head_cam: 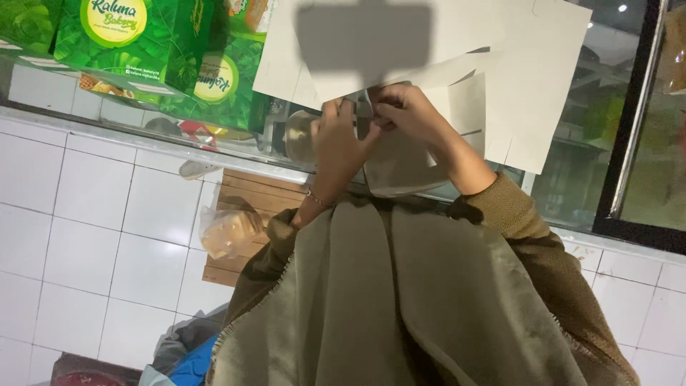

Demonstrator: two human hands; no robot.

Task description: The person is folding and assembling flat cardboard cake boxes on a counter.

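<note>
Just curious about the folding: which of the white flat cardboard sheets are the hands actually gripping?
The lowest white cardboard sheet, pinched by left hand and right hand; the other white sheets lie untouched behind.

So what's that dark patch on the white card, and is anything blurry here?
Head view: a soft rectangular shadow falls on the white card above both hands; indoor light is dim, the green boxes and edges slightly soft, and small lights reflect in the window.
</note>
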